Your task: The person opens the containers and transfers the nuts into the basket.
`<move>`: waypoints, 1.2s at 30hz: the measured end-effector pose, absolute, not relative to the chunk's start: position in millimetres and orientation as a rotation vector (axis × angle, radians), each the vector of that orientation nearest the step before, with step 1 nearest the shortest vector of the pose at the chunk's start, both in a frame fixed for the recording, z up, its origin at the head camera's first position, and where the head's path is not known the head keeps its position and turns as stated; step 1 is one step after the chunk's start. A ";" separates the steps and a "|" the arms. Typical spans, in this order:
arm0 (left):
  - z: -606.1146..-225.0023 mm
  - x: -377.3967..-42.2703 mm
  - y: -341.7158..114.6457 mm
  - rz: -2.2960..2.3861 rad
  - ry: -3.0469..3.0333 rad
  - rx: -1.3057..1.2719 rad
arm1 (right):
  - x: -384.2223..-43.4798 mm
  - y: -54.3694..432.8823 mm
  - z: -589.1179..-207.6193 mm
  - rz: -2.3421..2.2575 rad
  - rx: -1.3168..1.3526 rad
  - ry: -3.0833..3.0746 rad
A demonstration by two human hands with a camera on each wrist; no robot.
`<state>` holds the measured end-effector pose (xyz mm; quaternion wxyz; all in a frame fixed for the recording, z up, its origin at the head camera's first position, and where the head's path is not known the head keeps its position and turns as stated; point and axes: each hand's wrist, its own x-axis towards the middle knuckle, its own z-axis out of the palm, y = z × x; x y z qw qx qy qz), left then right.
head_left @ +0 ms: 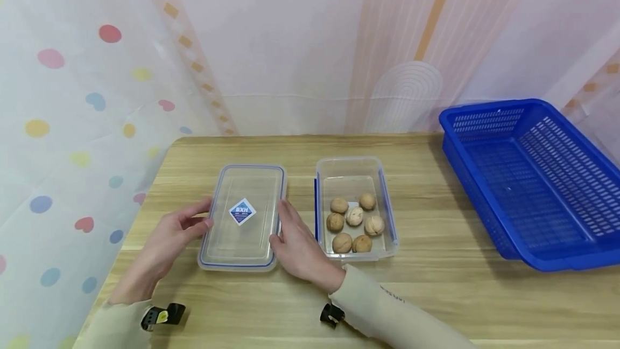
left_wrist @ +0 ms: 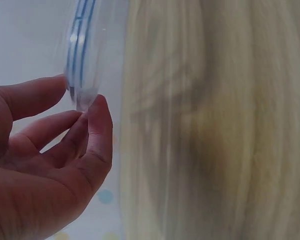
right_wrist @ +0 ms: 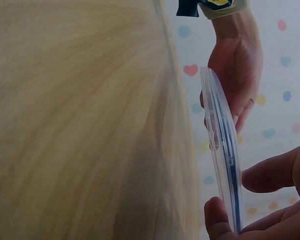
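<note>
A clear plastic lid (head_left: 242, 244) with a blue seal line and a blue diamond label is held up flat by both hands. My left hand (head_left: 167, 241) pinches its left edge between thumb and fingers. On the opposite edge, my right hand (head_left: 300, 246) grips with thumb and fingers. Both wrist views show the lid edge-on, with the table surface apart from it. Just right of that hand stands a clear container (head_left: 349, 166), uncovered, its blue side clips folded out. Several walnuts (head_left: 354, 216) lie inside, mostly toward the near end.
A blue plastic basket (head_left: 460, 176) with slotted walls stands at the right of the wooden table (head_left: 421, 284). Behind the table and along its left side hangs a patterned cloth (head_left: 290, 42).
</note>
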<state>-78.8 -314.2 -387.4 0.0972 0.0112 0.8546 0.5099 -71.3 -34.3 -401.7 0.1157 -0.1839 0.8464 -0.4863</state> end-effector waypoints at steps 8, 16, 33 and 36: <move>-393.9 -82.4 -315.6 1.460 2.530 0.015 | -77.4 -35.8 -406.3 -1.380 -0.539 2.536; -399.7 -84.5 -316.5 1.447 2.520 0.017 | -81.8 -38.0 -414.0 -1.365 -0.498 2.530; -400.8 -85.4 -313.4 1.342 2.517 -0.023 | -85.4 -36.6 -415.8 -1.243 -0.528 2.577; -398.4 -85.9 -311.8 1.317 2.522 -0.042 | -85.5 -37.3 -416.8 -1.235 -0.522 2.583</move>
